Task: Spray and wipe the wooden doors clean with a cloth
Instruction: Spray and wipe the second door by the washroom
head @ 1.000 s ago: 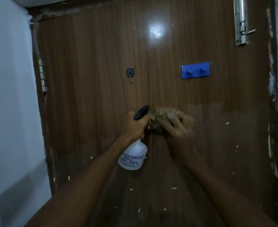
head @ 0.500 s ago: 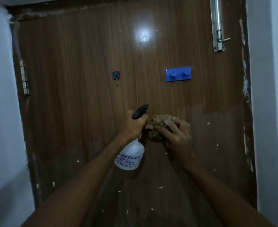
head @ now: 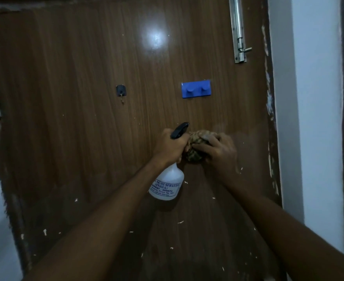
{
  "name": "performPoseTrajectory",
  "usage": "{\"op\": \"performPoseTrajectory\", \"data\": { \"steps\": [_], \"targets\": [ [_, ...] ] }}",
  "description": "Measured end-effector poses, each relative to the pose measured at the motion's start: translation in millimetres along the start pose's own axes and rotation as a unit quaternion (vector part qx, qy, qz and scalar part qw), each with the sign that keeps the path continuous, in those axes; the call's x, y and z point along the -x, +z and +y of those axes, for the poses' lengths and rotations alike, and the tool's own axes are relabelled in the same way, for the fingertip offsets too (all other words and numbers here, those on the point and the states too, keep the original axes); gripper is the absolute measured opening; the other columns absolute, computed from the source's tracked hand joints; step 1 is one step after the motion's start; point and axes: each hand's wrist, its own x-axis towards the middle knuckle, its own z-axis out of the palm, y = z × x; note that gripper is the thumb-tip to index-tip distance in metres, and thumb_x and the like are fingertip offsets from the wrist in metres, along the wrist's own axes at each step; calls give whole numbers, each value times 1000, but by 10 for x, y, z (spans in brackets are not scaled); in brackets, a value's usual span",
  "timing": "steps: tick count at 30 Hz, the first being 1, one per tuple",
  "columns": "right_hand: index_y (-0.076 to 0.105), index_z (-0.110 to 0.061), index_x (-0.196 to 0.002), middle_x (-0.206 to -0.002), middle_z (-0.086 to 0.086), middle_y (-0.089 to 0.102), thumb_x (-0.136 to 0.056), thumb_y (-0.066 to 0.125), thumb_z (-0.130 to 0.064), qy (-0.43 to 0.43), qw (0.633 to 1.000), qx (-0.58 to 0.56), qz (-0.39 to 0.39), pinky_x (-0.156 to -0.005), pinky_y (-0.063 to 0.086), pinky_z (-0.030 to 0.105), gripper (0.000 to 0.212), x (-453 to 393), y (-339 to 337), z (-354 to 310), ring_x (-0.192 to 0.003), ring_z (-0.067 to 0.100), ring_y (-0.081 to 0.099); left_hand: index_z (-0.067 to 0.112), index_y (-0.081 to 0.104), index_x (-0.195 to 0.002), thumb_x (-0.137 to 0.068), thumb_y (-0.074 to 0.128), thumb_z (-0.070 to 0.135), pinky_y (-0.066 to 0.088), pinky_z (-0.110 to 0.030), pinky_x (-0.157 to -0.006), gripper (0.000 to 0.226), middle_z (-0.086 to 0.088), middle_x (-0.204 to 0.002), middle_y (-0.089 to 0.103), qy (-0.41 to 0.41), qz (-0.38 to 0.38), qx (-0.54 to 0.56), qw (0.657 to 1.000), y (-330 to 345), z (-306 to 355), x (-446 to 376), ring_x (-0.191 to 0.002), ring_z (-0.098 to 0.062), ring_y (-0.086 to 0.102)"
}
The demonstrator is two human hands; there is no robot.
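The left hand (head: 170, 148) grips the neck of the spray bottle (head: 167, 184), which hangs below it. Just beside it, the right hand (head: 220, 152) holds a bunched cloth (head: 196, 148) against the wooden door (head: 85, 98), below the blue hook rack (head: 196, 89).

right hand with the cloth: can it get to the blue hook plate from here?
Probably yes. The right hand holds the cloth against the door just below the blue hook plate, with only bare wood between. The left hand and spray bottle sit off to the side.
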Motion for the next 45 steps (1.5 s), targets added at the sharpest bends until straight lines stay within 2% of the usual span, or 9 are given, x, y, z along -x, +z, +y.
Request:
{"op": "performPoseTrajectory", "data": {
  "steps": [5,11,17,23,27,30,35,40,45],
  "targets": [
    [79,-24,-104,-126,-2,67,-81,59,-5,133,991,-2,30,-80,46,39,36,-461,-90,305,-106,30,53,3,66,-75,-100,59,13,37,-25,-40,28,-13,-64,64,1,-3,-1,1000,228,159,-34,-37,-16,47],
    [79,-21,-109,-125,6,69,-89,61,-21,1,999,-32,22,-81,48,45,27,165,-138,571,-104,33,56,-14,62,-79,-99,59,15,37,-28,-42,35,-36,-71,62,6,29,-12,999,530,263,-150,-39,-22,48],
    [79,-27,-110,-128,-1,68,-83,53,0,132,987,-43,84,-76,48,41,46,-439,-161,991,-103,30,51,0,66,-77,-100,59,13,39,-28,-41,27,-14,-67,65,6,53,-26,998,861,406,-204,-38,-17,47],
    [79,-23,-114,-125,9,70,-88,55,-4,44,995,-38,81,-79,49,46,40,260,-140,1116,-101,34,55,-1,66,-77,-101,58,13,38,-27,-42,29,-15,-66,64,-7,46,-18,999,1145,345,-214,-37,-17,46],
    [80,-25,-109,-125,2,69,-92,51,-6,132,981,-43,133,-74,50,43,39,-311,-218,1402,-97,31,52,2,66,-76,-101,58,13,38,-26,-40,29,-15,-68,64,-10,29,-30,999,1257,371,-267,-38,-16,46],
    [79,-25,-116,-129,3,69,-93,52,0,123,979,-24,163,-81,47,38,43,-261,-212,1460,-99,29,51,2,66,-73,-100,58,12,37,-26,-40,30,-15,-65,65,-5,31,-30,999,1340,355,-310,-36,-17,46],
    [77,-24,-120,-126,8,68,-92,52,3,97,986,-3,134,-78,45,39,46,344,-231,1462,-95,32,51,3,68,-75,-101,59,14,39,-27,-41,29,-14,-66,67,-8,13,-36,999,1463,304,-298,-38,-18,49],
    [76,-25,-118,-122,2,67,-91,46,1,149,981,-29,120,-77,46,38,48,-348,-304,1652,-97,31,50,1,68,-83,-103,59,18,40,-26,-41,28,-13,-68,66,-2,2,-50,999,1583,350,-332,-40,-13,51],
    [73,-28,-124,-124,0,64,-93,46,-1,109,991,-34,64,-75,45,32,49,-498,-394,1790,-99,28,50,2,68,-88,-103,62,19,40,-24,-40,23,-10,-68,66,-17,-18,-78,997,1695,266,-306,-39,-10,52]
  ]
}}
